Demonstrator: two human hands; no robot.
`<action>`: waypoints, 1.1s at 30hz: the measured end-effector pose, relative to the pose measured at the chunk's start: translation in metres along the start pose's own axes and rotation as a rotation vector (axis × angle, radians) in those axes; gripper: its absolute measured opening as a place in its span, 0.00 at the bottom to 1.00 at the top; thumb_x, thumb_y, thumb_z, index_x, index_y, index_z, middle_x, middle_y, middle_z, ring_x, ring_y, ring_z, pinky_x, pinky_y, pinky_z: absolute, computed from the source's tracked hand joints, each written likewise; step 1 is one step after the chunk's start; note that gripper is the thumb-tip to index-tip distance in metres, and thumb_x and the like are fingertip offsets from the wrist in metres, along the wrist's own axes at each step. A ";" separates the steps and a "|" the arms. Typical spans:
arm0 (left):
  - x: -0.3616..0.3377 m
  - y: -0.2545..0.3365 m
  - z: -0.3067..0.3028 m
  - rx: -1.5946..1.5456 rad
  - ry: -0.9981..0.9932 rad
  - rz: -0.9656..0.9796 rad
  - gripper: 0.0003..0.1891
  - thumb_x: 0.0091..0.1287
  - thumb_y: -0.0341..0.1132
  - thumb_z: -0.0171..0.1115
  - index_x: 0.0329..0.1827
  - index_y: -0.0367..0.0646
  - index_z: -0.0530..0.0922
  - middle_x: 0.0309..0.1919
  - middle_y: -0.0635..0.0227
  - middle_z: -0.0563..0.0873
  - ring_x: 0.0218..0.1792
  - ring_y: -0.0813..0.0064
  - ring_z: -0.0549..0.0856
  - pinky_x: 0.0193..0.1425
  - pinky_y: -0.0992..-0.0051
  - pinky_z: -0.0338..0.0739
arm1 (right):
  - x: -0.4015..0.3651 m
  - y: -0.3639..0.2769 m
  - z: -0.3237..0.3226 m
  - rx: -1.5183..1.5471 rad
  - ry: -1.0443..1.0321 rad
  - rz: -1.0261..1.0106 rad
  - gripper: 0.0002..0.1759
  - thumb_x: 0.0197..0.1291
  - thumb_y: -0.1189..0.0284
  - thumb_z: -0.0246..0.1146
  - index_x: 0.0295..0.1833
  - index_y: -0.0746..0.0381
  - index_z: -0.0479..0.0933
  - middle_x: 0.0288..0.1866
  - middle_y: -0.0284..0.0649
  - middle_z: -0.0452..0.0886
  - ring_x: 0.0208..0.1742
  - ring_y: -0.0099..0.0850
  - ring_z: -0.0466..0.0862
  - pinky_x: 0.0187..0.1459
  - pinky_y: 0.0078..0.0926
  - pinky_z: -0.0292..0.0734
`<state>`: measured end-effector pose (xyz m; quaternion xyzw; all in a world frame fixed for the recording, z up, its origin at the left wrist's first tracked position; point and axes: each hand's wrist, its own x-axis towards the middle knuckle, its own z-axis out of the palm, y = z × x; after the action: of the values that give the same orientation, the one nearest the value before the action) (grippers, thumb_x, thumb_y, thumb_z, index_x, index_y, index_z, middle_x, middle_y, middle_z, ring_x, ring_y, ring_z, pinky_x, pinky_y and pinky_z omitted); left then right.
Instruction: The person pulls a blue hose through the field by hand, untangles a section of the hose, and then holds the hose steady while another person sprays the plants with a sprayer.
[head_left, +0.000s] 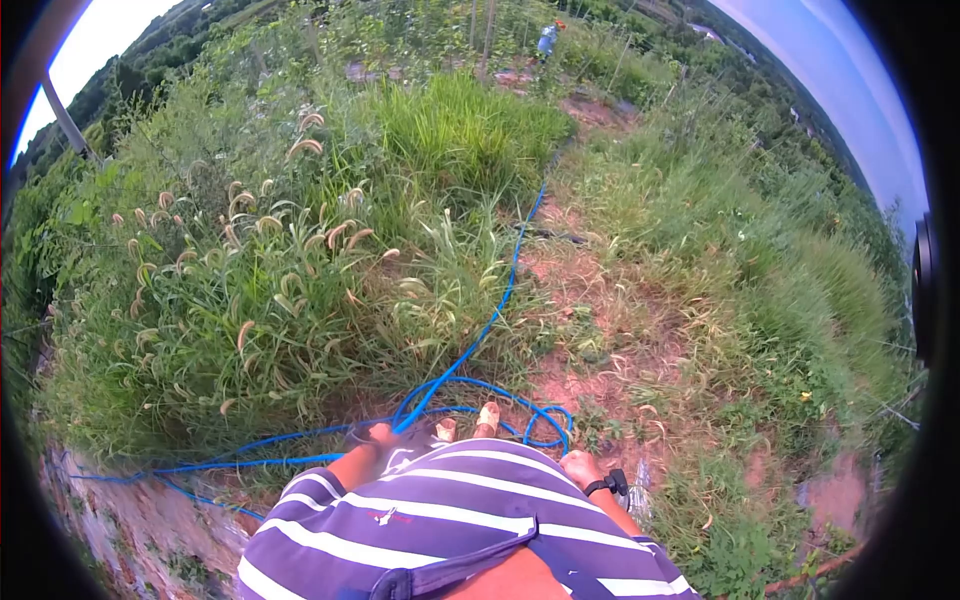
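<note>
A blue hose (pixel 497 312) runs down the path towards me and gathers in loose loops by my feet. My left hand (pixel 380 433), partly blurred, is closed around the hose in front of my waist at the left. From there, strands of hose trail off to the left. At my right side, my right hand (pixel 580 467) has its fingers curled, close to a hose loop on the ground. Whether anything is inside those fingers is hidden. A dark watch (pixel 612 485) is on the right wrist.
Tall grass with seed heads (pixel 270 270) fills the left side. A dirt path (pixel 590 290) leads away, with more grass (pixel 760 270) on its right. A bare earth edge (pixel 140 520) lies at lower left. Farther off is a blue container (pixel 547 40) with an orange top.
</note>
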<state>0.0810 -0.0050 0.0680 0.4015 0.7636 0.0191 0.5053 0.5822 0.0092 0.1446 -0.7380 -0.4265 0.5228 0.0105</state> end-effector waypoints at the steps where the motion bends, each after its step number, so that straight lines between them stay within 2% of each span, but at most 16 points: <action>1: 0.016 -0.019 0.006 0.046 0.002 0.004 0.24 0.47 0.50 0.74 0.39 0.37 0.88 0.35 0.54 0.90 0.38 0.61 0.90 0.43 0.62 0.81 | -0.019 -0.016 0.004 0.048 0.047 0.033 0.07 0.64 0.73 0.60 0.37 0.66 0.80 0.32 0.43 0.86 0.29 0.30 0.87 0.28 0.29 0.83; 6: 0.049 -0.074 0.015 0.169 -0.052 0.028 0.28 0.47 0.54 0.72 0.40 0.36 0.88 0.38 0.49 0.90 0.39 0.58 0.90 0.43 0.62 0.82 | -0.050 -0.017 0.031 0.082 -0.012 0.066 0.08 0.65 0.74 0.59 0.36 0.67 0.80 0.29 0.42 0.84 0.23 0.27 0.82 0.22 0.28 0.78; 8: 0.063 -0.092 0.018 0.175 -0.071 0.022 0.29 0.47 0.54 0.73 0.40 0.35 0.87 0.38 0.49 0.90 0.39 0.57 0.90 0.44 0.62 0.82 | -0.058 -0.006 0.049 0.245 0.106 0.031 0.07 0.62 0.76 0.60 0.32 0.67 0.80 0.25 0.40 0.82 0.20 0.25 0.80 0.19 0.26 0.73; 9: 0.067 -0.094 0.017 0.194 -0.083 0.021 0.28 0.47 0.54 0.73 0.40 0.35 0.87 0.37 0.50 0.90 0.38 0.58 0.90 0.43 0.62 0.82 | -0.060 0.000 0.053 0.231 0.115 -0.005 0.08 0.57 0.76 0.62 0.27 0.66 0.79 0.20 0.39 0.80 0.18 0.26 0.79 0.18 0.26 0.70; 12: 0.037 -0.071 -0.005 0.144 -0.079 0.053 0.28 0.48 0.54 0.74 0.39 0.35 0.88 0.35 0.50 0.90 0.38 0.58 0.90 0.43 0.62 0.82 | -0.064 0.019 0.067 0.254 0.161 0.036 0.09 0.54 0.76 0.63 0.22 0.64 0.80 0.18 0.37 0.79 0.17 0.24 0.78 0.17 0.27 0.70; 13: 0.041 -0.074 -0.006 0.131 -0.090 0.117 0.29 0.48 0.56 0.74 0.40 0.37 0.88 0.36 0.50 0.90 0.39 0.57 0.90 0.44 0.62 0.82 | -0.046 0.052 0.077 0.135 0.154 -0.014 0.11 0.54 0.70 0.65 0.24 0.65 0.83 0.22 0.42 0.84 0.22 0.30 0.84 0.23 0.34 0.75; 14: 0.050 -0.076 -0.006 0.139 -0.087 0.124 0.29 0.48 0.56 0.74 0.40 0.37 0.88 0.36 0.50 0.90 0.39 0.57 0.90 0.44 0.62 0.82 | -0.035 0.074 0.084 0.144 0.160 -0.016 0.11 0.54 0.70 0.65 0.24 0.65 0.83 0.22 0.42 0.84 0.22 0.30 0.84 0.23 0.34 0.75; 16: 0.072 -0.089 0.002 0.243 -0.088 0.074 0.28 0.49 0.56 0.74 0.40 0.38 0.88 0.36 0.52 0.90 0.39 0.58 0.90 0.45 0.61 0.82 | -0.019 0.102 0.098 -0.263 0.159 -0.288 0.16 0.56 0.62 0.64 0.28 0.64 0.85 0.28 0.50 0.86 0.31 0.41 0.88 0.33 0.40 0.80; 17: 0.075 -0.092 0.001 0.248 -0.086 0.080 0.28 0.49 0.56 0.74 0.40 0.38 0.88 0.36 0.52 0.90 0.39 0.58 0.90 0.45 0.61 0.82 | -0.009 0.115 0.108 -0.258 0.165 -0.289 0.16 0.56 0.62 0.64 0.28 0.64 0.85 0.28 0.50 0.86 0.31 0.41 0.88 0.33 0.40 0.80; 19: 0.079 -0.093 -0.001 0.199 -0.083 0.054 0.27 0.50 0.56 0.74 0.40 0.39 0.88 0.36 0.54 0.90 0.39 0.59 0.90 0.45 0.61 0.82 | 0.008 0.128 0.116 -0.266 0.145 -0.234 0.18 0.55 0.58 0.62 0.31 0.63 0.85 0.32 0.54 0.85 0.40 0.48 0.88 0.42 0.42 0.80; 23: 0.073 -0.093 -0.011 0.206 -0.126 0.036 0.28 0.52 0.57 0.72 0.41 0.39 0.89 0.37 0.53 0.90 0.41 0.59 0.90 0.45 0.62 0.81 | -0.022 0.069 0.113 -0.154 0.153 -0.246 0.15 0.53 0.63 0.62 0.29 0.64 0.84 0.31 0.55 0.85 0.38 0.49 0.88 0.40 0.43 0.80; 26: 0.076 -0.104 -0.014 0.230 -0.102 0.047 0.29 0.52 0.58 0.73 0.40 0.37 0.88 0.36 0.52 0.90 0.41 0.58 0.90 0.45 0.61 0.81 | -0.027 0.060 0.119 -0.051 0.204 -0.167 0.14 0.51 0.64 0.64 0.26 0.64 0.84 0.26 0.53 0.84 0.33 0.43 0.88 0.35 0.39 0.80; 28: 0.084 -0.112 -0.013 0.247 -0.075 0.082 0.30 0.52 0.59 0.73 0.39 0.35 0.88 0.34 0.50 0.90 0.40 0.59 0.90 0.43 0.60 0.80 | -0.030 0.055 0.115 -0.001 0.087 -0.091 0.10 0.52 0.68 0.64 0.27 0.62 0.85 0.25 0.47 0.85 0.28 0.34 0.87 0.28 0.36 0.78; 29: 0.087 -0.120 -0.012 0.257 -0.095 0.103 0.30 0.52 0.58 0.73 0.39 0.35 0.88 0.35 0.51 0.90 0.39 0.60 0.90 0.43 0.61 0.80 | -0.035 0.056 0.115 0.226 0.053 -0.027 0.06 0.57 0.70 0.63 0.33 0.60 0.84 0.27 0.41 0.86 0.25 0.30 0.86 0.22 0.30 0.77; 30: 0.090 -0.124 -0.011 0.267 -0.115 0.124 0.30 0.52 0.58 0.73 0.39 0.35 0.88 0.35 0.51 0.90 0.39 0.60 0.90 0.42 0.61 0.80 | -0.028 0.069 0.115 0.319 -0.013 0.006 0.05 0.61 0.71 0.64 0.40 0.60 0.82 0.30 0.40 0.86 0.25 0.31 0.86 0.20 0.28 0.78; 33: 0.092 -0.125 -0.010 0.330 -0.148 0.136 0.28 0.53 0.56 0.72 0.39 0.34 0.88 0.34 0.54 0.90 0.38 0.62 0.89 0.41 0.61 0.81 | -0.035 0.056 0.116 0.274 0.023 0.144 0.07 0.62 0.71 0.65 0.42 0.63 0.81 0.30 0.41 0.85 0.25 0.32 0.86 0.19 0.27 0.78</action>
<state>-0.0163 -0.0272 -0.0513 0.5300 0.6883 -0.1017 0.4847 0.5231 -0.0986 0.0927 -0.7643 -0.2973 0.5668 0.0785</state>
